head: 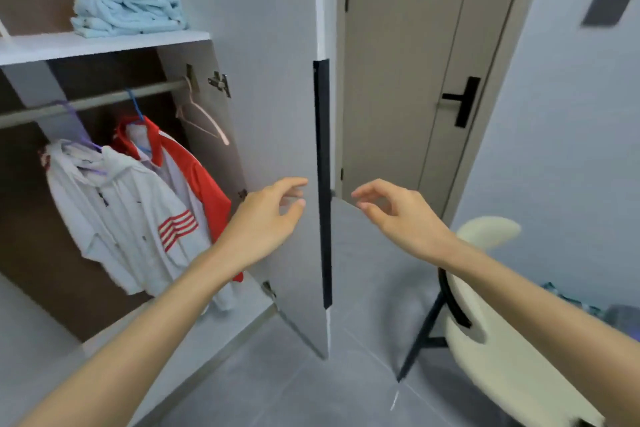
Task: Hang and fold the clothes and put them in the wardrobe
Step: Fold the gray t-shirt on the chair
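At the door's edge, near the middle: the left hand (266, 215) and the right hand (398, 215) hang apart, one on each side of the open wardrobe door (277, 80), and neither holds anything.
Left hand: fingers loosely curled, tips just beside the black handle strip (322, 184) (whether they touch it cannot be told).
Right hand: fingers loosely curled, to the right of the strip and clear of it.
Wardrobe: stands open at the left, its door swung out towards the viewer.
Rail: a metal rail (86, 102) runs left to right just under the white shelf (104, 45).
Hung clothes: a white hoodie (121, 211) on a purple hanger (74, 121) at the left; just right of it and partly behind, a red-and-white jacket (204, 184) on a blue hanger (135, 107).
Spare hanger: a pink hanger (201, 118) hangs by itself at the rail's right end.
Folded clothes: a light-blue folded bundle (128, 7) lies on the shelf, above the rail.
Far right: a beige room door (415, 62) with a black lever (462, 102).
Near right: a cream chair (502, 340) on black legs.
Floor: grey tiles (277, 392).
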{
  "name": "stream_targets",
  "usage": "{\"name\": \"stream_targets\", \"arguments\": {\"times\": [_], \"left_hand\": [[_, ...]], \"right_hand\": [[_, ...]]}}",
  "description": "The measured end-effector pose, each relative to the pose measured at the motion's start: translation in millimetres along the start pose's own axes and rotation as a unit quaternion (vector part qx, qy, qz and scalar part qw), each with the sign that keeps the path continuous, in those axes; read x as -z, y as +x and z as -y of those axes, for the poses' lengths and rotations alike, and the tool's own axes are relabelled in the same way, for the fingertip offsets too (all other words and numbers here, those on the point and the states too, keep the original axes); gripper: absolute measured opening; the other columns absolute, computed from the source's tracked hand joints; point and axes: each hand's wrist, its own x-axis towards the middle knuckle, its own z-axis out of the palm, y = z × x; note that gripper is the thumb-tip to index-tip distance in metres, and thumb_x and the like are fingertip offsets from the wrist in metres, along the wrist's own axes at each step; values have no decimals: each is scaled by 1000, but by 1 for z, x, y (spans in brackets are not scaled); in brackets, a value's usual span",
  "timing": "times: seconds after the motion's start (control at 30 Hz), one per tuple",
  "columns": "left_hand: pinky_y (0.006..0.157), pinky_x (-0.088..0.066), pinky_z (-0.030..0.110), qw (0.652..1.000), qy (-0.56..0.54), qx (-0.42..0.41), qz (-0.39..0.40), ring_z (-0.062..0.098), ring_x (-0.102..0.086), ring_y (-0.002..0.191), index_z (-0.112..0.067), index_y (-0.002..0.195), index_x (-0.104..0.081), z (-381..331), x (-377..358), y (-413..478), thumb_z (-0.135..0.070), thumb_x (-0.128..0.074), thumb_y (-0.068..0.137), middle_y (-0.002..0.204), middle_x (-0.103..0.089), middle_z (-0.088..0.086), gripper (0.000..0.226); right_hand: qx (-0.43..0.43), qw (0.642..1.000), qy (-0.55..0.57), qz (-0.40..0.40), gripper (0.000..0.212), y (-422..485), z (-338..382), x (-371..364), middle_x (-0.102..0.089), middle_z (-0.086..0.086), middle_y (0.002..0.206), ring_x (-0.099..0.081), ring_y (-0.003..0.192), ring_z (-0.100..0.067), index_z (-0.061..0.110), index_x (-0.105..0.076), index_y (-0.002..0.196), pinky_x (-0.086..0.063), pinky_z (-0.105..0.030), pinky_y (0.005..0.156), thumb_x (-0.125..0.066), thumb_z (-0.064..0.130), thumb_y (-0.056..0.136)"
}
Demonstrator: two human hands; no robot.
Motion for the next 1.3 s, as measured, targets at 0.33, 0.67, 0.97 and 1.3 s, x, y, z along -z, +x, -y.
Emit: {"name": "stream_targets", "arguments": {"times": [0.33,0.67,0.97,1.3], "left_hand": [[88,-38,20,974,-50,-94,200,7,-54,112,-27,134,-50,-153,-218,17,-25,-49,97,120,-60,-11,37],[90,-44,27,915,-56,-146,371,12,-57,105,-24,134,-50,-258,-438,7,-24,-49,97,119,-61,-6,37],[89,-42,27,825,-15,-194,530,17,-57,107,-23,134,-50,-304,-603,7,-21,-48,96,107,-58,-8,38],[98,-40,32,722,0,-273,635,23,-55,115,-17,136,-47,-343,-740,-12,-16,-49,96,117,-61,2,40]], "right_hand": [[-186,979,-14,-85,18,-164,-175,132,-61,19,102,-57,74,7,29,-58,114,-41,-14,65,-49,26,98],[-382,910,-12,-161,24,-321,-324,187,-60,10,116,-56,76,-7,23,-59,118,-43,-24,79,-52,19,95],[-588,770,26,-246,28,-413,-425,179,-60,-2,121,-54,110,-15,17,-62,118,-34,-17,86,-56,12,91],[-732,594,56,-327,28,-486,-489,151,-54,-9,129,-53,116,-26,20,-63,114,-44,-42,98,-57,12,87]]}}
